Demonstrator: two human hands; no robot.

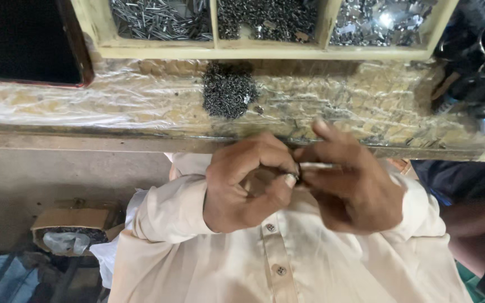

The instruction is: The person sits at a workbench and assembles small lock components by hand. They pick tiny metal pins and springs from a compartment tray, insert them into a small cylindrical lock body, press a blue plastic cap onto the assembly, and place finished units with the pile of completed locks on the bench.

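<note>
My left hand (248, 182) and my right hand (349, 182) meet close to my chest, just below the edge of the workbench (85, 140). The right hand's fingers pinch a thin metal pin (318, 166) that points left. My left hand's thumb and forefinger close on a small dark piece (294, 175) at the pin's tip; what it is cannot be made out. A heap of small dark metal parts (228, 90) lies on the bench right above my hands.
A wooden tray (265, 51) at the back has three compartments: thin pins, small dark parts, shiny metal pieces. A dark phone (26, 42) lies at the back left. Metal rings and dark items (478, 62) sit at right. A cardboard box (71, 227) stands on the floor.
</note>
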